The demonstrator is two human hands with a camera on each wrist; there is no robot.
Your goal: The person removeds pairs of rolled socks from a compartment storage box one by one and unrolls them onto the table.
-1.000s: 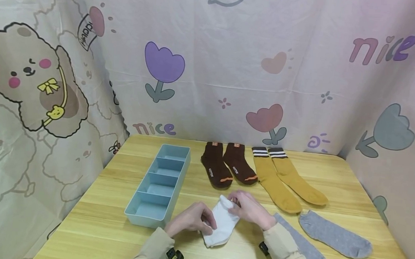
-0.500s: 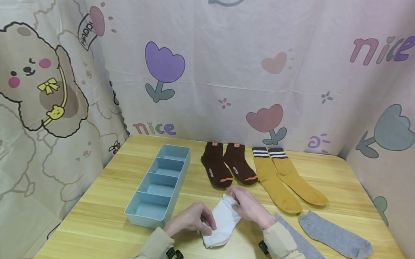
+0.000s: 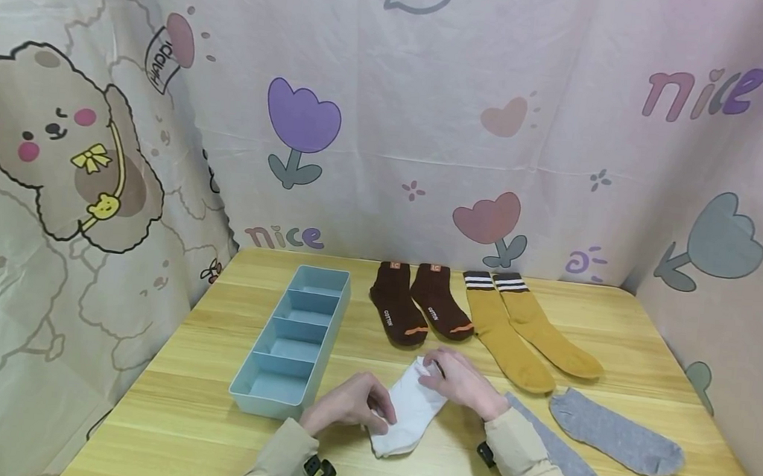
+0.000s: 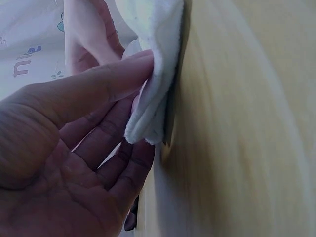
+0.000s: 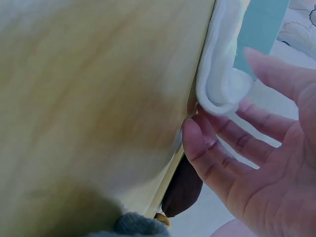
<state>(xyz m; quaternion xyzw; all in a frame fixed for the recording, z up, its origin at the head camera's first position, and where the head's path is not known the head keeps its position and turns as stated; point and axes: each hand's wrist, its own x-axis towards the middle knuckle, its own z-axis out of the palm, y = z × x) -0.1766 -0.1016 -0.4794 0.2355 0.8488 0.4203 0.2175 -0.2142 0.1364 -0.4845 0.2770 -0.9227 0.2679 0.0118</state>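
Observation:
A white sock (image 3: 408, 416) lies folded in layers on the table between the two hands. At its near left edge, the left hand (image 3: 353, 402) pinches it, thumb (image 4: 131, 74) on top and fingertips behind the cloth. The right hand (image 3: 463, 383) is at the far end. In the right wrist view, its fingertips touch the rounded fold of the white sock (image 5: 217, 79), while the thumb (image 5: 271, 71) stands off the cloth. Part of the sock's far end is hidden under the right hand in the head view.
A pale blue box (image 3: 317, 371) with several compartments stands left of the hands. Behind lie two brown socks (image 3: 399, 307) and two mustard socks (image 3: 514, 345). Two grey socks (image 3: 615, 432) lie to the right, one partly under the right sleeve (image 3: 522, 458). A printed curtain (image 3: 403, 135) hangs behind the table.
The sock's far end, a raised tip earlier, now lies flatter and slightly further right. The right hand moved briefly away, then back towards the person. The left hand has barely moved.

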